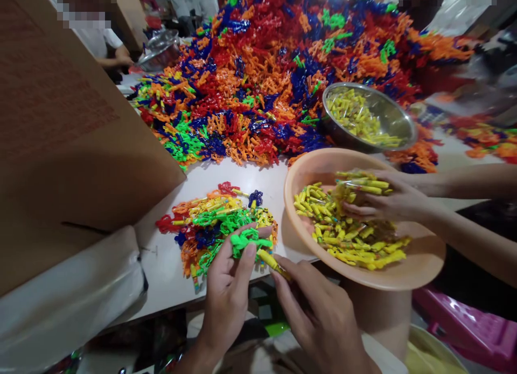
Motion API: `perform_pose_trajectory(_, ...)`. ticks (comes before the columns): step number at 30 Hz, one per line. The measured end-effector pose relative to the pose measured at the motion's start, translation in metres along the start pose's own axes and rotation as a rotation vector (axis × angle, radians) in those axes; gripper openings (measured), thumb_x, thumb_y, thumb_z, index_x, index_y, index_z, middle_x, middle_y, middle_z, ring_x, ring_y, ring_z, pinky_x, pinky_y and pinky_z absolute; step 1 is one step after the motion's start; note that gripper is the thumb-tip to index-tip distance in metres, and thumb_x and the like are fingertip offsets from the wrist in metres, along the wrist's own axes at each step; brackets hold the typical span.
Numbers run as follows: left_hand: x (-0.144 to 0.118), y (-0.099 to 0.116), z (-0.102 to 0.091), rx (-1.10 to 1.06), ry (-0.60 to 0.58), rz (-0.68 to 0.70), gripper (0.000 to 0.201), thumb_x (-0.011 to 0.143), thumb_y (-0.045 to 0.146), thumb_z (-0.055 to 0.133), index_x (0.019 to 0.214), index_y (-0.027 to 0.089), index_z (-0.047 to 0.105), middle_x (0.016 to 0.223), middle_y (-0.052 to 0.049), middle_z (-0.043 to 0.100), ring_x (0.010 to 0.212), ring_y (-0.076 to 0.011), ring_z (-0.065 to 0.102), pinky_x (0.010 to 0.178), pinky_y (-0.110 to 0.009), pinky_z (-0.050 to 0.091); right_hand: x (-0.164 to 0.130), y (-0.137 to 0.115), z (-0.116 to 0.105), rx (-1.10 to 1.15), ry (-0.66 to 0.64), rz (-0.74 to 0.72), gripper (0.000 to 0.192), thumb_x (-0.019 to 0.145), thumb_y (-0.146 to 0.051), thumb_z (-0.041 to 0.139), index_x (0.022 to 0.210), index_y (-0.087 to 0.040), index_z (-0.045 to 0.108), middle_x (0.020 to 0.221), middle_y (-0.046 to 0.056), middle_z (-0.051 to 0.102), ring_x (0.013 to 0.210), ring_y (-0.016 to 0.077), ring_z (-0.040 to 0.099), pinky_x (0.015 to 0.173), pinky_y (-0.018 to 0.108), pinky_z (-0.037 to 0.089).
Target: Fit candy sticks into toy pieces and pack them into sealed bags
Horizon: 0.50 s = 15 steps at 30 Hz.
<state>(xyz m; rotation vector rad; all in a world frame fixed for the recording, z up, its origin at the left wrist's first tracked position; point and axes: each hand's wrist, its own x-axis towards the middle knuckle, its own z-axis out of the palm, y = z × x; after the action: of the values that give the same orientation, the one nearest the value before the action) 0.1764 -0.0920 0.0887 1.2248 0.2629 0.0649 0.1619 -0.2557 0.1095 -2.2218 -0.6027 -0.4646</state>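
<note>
Between thumb and fingers, my left hand (228, 288) grips a bright green plastic toy figure (247, 240). My right hand (319, 309) pinches a small yellow wrapped tube (269, 258), its upper end touching or very close to the green figure. Just beyond my hands, a small heap of toy figures (214, 223) in green, orange, red, blue and yellow lies on the white table (161, 266), some with yellow tubes among them. Right of my hands, a peach plastic basin (424, 271) holds many yellow tubes. Another person's hands (388, 199) lift a bunch of tubes in it.
A large mound of colored plastic figures (250, 94) covers the table's far side. A metal bowl (407, 126) of yellow tubes leans against it. A cardboard box (81, 147) stands at left, and a pink stool (472, 320) is at lower right. Other people sit farther back.
</note>
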Motion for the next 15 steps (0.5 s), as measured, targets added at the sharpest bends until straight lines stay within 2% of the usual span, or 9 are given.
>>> perform_pose_trajectory(3,-0.003,-0.004,-0.003,0.016,-0.013,-0.017,0.054,0.101,0.058,0.085,0.140,0.021,0.078,0.137,-0.017,0.084,0.127,-0.0318,0.082,0.106,-0.037,0.069,-0.002,0.000,0.000,-0.022,-0.035,0.023,0.025,0.118,-0.015,0.055,0.140,-0.020,0.067,0.089,0.001,0.074,0.071,0.0154,0.075,0.068,0.024,0.058)
perform_pose_trajectory(6,-0.006,-0.009,-0.005,0.031,0.027,-0.056,0.055,0.097,0.056,0.090,0.137,0.021,0.079,0.139,-0.016,0.084,0.129,-0.0323,0.081,0.105,-0.035,0.069,-0.003,0.001,0.000,0.022,-0.093,0.076,0.025,0.118,-0.017,0.054,0.138,-0.018,0.070,0.093,0.004,0.077,0.077,0.0174,0.077,0.073,0.025,0.061)
perform_pose_trajectory(11,0.001,-0.010,-0.004,-0.129,0.148,-0.200,0.070,0.071,0.057,0.107,0.125,0.020,0.084,0.128,-0.015,0.088,0.119,-0.0368,0.085,0.092,-0.035,0.074,-0.006,0.009,0.004,0.124,-0.135,0.211,0.023,0.117,-0.023,0.060,0.130,-0.022,0.079,0.100,0.005,0.084,0.083,0.0181,0.081,0.077,0.024,0.059)
perform_pose_trajectory(15,0.011,-0.017,-0.016,-0.196,0.139,-0.325,0.068,0.054,0.048,0.115,0.108,0.019,0.084,0.115,-0.015,0.090,0.115,-0.0395,0.086,0.089,-0.038,0.076,-0.014,0.022,0.013,0.265,-0.113,0.381,0.021,0.110,-0.033,0.069,0.123,-0.027,0.085,0.101,0.002,0.089,0.081,0.0179,0.082,0.073,0.022,0.056)
